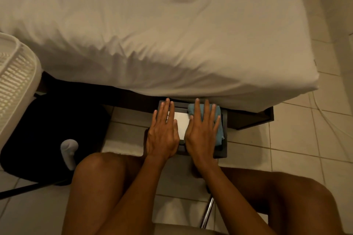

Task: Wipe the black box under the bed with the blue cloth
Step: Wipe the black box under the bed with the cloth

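Observation:
The black box point(223, 135) lies on the tiled floor, its far end just under the edge of the bed point(152, 34). A white label point(181, 123) shows on its top. My left hand point(163, 131) lies flat on the left part of the box, fingers straight and slightly apart. My right hand point(202, 129) lies flat on the blue cloth point(219, 129), pressing it onto the right part of the box. The cloth shows around my fingers and along the right side of my hand.
A white slatted fan or basket point(15, 82) stands at the left. A black bag or cushion point(47, 129) with a pale grey item point(68, 152) lies left of my knees. A dark bed frame leg point(254, 118) is right of the box. A chrome chair leg point(208, 212) is between my legs.

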A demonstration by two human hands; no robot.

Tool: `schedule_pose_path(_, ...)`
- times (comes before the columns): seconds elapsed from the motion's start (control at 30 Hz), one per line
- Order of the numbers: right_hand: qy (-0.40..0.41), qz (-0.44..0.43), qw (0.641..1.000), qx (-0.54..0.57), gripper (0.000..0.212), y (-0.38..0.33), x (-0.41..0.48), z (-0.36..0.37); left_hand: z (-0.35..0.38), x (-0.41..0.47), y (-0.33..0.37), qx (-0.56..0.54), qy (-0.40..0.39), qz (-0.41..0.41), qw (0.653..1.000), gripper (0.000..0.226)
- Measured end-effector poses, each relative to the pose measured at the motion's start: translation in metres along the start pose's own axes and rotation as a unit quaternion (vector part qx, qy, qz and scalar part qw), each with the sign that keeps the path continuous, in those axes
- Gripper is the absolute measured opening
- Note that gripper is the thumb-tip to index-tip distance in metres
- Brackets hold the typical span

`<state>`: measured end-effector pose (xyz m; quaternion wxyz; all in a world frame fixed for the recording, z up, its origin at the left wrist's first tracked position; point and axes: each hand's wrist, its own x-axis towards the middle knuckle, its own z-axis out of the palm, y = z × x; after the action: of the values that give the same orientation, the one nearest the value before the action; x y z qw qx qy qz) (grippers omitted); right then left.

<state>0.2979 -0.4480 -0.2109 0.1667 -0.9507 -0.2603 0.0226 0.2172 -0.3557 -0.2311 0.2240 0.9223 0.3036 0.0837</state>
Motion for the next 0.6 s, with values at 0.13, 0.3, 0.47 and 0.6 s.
schedule_pose_path(0.13, -0.016, -0.016, 1.0, 0.003, 0.058, 0.009, -0.04, -0.004, 0.002, -0.002, 0.0, -0.005, 0.0, -0.004, 1.0, 0.057)
schedule_pose_path(0.3, -0.014, 0.009, 1.0, 0.02, 0.059, 0.0, 0.002, -0.002, 0.002, 0.002, 0.0, 0.005, -0.006, -0.004, 1.0, 0.058)
schedule_pose_path(0.47, -0.013, -0.025, 1.0, -0.002, 0.058, 0.005, -0.044, -0.007, 0.001, -0.001, 0.0, 0.017, -0.004, 0.001, 1.0, 0.058)
schedule_pose_path(0.6, -0.013, -0.009, 1.0, 0.002, 0.058, 0.007, -0.037, -0.006, -0.002, 0.009, 0.004, 0.023, -0.011, -0.003, 1.0, 0.062)
